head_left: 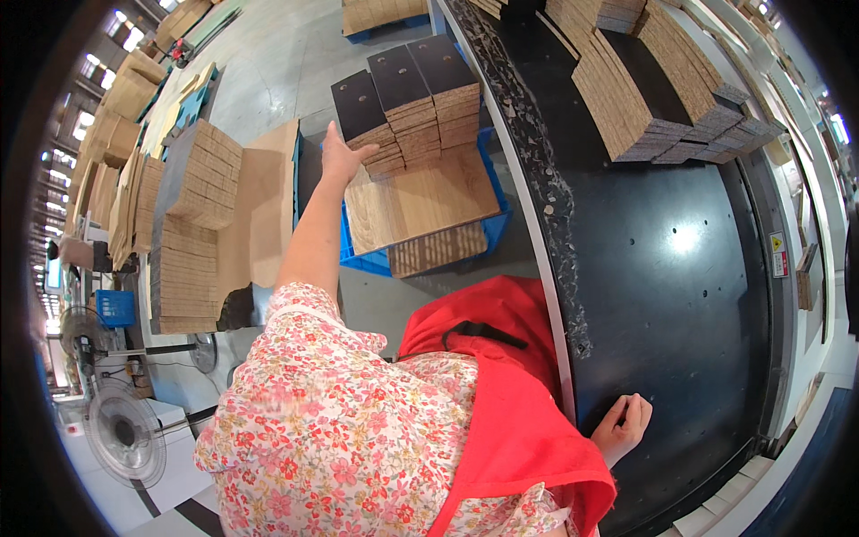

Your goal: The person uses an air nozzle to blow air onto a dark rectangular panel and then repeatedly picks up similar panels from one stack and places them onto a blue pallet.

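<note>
Leftmost black-topped chipboard stack (367, 115) is sitting just beside splayed, empty left fingers (332, 134), contact unclear; right fingers (634, 413) resting curled over black tabletop (658, 309), can't tell grip.

A red apron (514, 438) hides the forearm behind the right hand (624, 428).

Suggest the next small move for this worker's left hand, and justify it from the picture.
Probably close the left hand gently onto the edge of the nearest dark-topped board stack: its fingers are spread beside that stack and appear empty, while the right hand is well away, at the black surface.
</note>
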`<state>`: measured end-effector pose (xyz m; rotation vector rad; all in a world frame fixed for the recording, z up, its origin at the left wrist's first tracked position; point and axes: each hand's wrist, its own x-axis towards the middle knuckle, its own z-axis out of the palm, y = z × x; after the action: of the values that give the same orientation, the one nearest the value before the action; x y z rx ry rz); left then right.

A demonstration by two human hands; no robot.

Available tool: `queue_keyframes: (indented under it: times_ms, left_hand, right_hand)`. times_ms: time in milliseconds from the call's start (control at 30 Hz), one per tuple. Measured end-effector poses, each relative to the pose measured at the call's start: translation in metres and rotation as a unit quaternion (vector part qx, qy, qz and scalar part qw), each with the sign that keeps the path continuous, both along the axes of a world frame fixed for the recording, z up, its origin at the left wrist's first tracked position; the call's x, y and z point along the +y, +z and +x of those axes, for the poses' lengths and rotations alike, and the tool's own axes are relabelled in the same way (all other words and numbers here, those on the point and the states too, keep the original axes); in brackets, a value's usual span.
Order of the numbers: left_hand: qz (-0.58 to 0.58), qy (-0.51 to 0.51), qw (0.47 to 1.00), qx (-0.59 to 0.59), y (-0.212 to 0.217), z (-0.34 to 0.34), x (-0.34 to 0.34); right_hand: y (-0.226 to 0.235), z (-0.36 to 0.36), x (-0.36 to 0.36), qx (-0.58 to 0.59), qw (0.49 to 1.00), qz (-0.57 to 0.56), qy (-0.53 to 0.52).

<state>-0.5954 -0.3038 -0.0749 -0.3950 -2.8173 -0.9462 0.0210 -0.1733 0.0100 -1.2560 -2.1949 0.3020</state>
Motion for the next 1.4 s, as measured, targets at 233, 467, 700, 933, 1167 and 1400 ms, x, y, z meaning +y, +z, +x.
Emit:
queue_keyframes:
  times_ms: [233, 467, 700, 933, 1167, 1400]
  left_hand:
    - [-0.062, -0.076, 0.994, -0.049, 0.005, -0.023, -0.005]
    - [-0.114, -0.086, 0.989, -0.033, 0.0, -0.032, -0.009]
    - [-0.132, -0.108, 0.984, -0.055, 0.009, -0.032, -0.006]
    - [-0.163, -0.185, 0.968, -0.045, 0.003, -0.06, -0.018]
    - [0.013, -0.176, 0.972, 0.157, 0.092, -0.016, 0.057]
    - [0.291, -0.368, 0.868, -0.161, 0.133, 0.135, 0.23]
  right_hand:
    - [-0.004, 0.002, 0.004, -0.014, 1.0, 0.018, -0.003]
    - [-0.007, 0.003, 0.005, -0.029, 0.999, 0.04, -0.006]
    - [-0.01, 0.005, 0.005, -0.046, 0.997, 0.06, -0.016]
    - [-0.006, 0.001, 0.002, -0.026, 0.998, 0.043, -0.028]
    - [0.0, -0.005, 0.004, -0.01, 0.997, 0.065, -0.042]
    - [-0.001, -0.004, 0.003, 0.018, 0.996, 0.074, -0.055]
